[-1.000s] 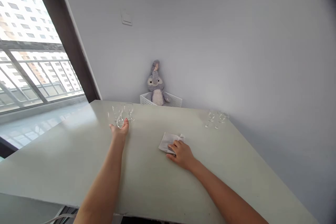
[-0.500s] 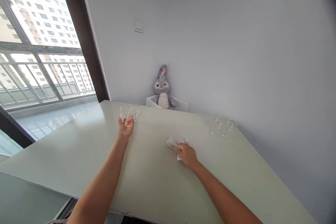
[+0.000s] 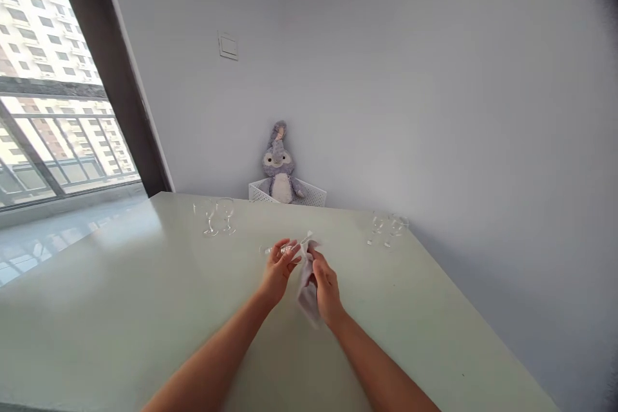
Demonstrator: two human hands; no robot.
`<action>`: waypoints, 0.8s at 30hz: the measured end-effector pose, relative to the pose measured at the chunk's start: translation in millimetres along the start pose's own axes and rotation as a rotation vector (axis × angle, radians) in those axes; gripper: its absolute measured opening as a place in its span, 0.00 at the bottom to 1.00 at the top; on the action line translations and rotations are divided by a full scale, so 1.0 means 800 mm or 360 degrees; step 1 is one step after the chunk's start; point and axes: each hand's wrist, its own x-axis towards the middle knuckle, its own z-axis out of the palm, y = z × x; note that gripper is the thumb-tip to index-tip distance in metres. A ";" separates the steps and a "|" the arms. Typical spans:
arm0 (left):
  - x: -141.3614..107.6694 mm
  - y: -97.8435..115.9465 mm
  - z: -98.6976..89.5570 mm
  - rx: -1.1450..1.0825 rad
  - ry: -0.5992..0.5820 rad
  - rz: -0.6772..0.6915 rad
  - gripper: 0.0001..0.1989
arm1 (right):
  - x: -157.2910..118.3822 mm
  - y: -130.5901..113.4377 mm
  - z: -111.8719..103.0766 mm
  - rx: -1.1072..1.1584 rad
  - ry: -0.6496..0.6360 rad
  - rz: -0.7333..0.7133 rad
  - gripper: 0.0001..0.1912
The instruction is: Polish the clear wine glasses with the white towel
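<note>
Over the table's middle, my left hand [image 3: 275, 275] is closed round a clear stemmed glass [image 3: 266, 249], which is tipped on its side with one end pointing left. My right hand [image 3: 328, 286] grips a white cloth [image 3: 308, 293] that hangs down below the fingers. The cloth's upper part is up against the glass's right end, or very close to it; the contact is partly hidden by the fingers. Back and to the left, two clear stemmed glasses [image 3: 224, 211] stand upright side by side.
More clear glassware [image 3: 396, 225] is at the back right of the pale table [image 3: 145, 309]. Behind the table's far edge, a grey plush toy [image 3: 281, 170] sits in a white perforated basket [image 3: 313, 195]. A window [image 3: 62, 122] lies to the left.
My left hand has brought a glass from the back left to the middle and tipped it sideways. My right hand has lifted the cloth off the table to the glass. The view has shifted right.
</note>
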 end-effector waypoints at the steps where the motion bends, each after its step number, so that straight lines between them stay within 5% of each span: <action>1: -0.001 -0.001 -0.003 0.0022 0.0002 -0.0045 0.16 | -0.003 0.002 0.000 0.0084 -0.0142 0.0090 0.19; 6: -0.002 0.008 -0.021 0.0454 -0.0145 -0.0316 0.19 | -0.003 0.018 -0.010 -0.0225 -0.0669 0.0173 0.25; 10: -0.004 0.008 -0.022 0.0962 -0.0120 -0.0370 0.20 | 0.004 0.042 -0.017 -0.0630 -0.0596 -0.0018 0.16; 16: -0.014 0.017 -0.009 0.0778 -0.0483 -0.0202 0.28 | 0.012 0.044 -0.022 0.0476 -0.0335 0.0548 0.10; 18: -0.014 0.022 -0.007 0.0749 -0.0508 -0.0170 0.26 | 0.010 0.035 -0.019 0.0531 -0.0358 0.0552 0.12; 24: -0.007 0.032 -0.017 0.0569 -0.0233 -0.0637 0.21 | -0.005 0.011 -0.011 -0.0579 -0.0643 0.0001 0.08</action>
